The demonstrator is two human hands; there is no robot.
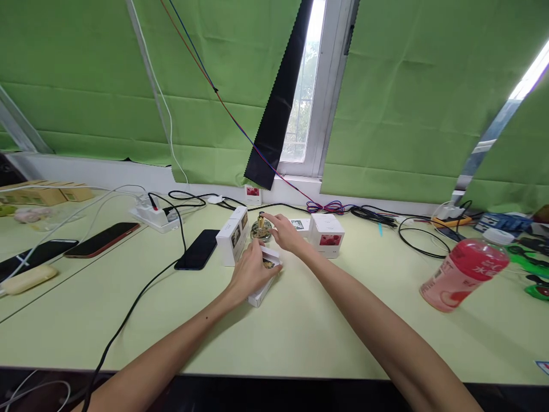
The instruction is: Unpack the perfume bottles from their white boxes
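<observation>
My left hand (pixel 253 268) is wrapped over a small white box (pixel 260 294) that lies at a slant on the table, its upper end open. Just beyond it stands a round glass bottle (pixel 261 230) with a gold neck and dark top. The fingers of my right hand (pixel 282 231) are at the bottle's top and right side, closed round it. Left of the bottle is an upright white box (pixel 233 236) with pictures on it. A white box with a red picture (pixel 326 236) stands to the right, beside a low white box (pixel 300 225).
A black phone (pixel 198 250) lies left of the boxes, near a black cable and a white power strip (pixel 154 217). A pink bottle (pixel 465 270) stands at the right. Coiled cables (pixel 373 214) run along the back; a small white card (pixel 253 195) stands by the wall.
</observation>
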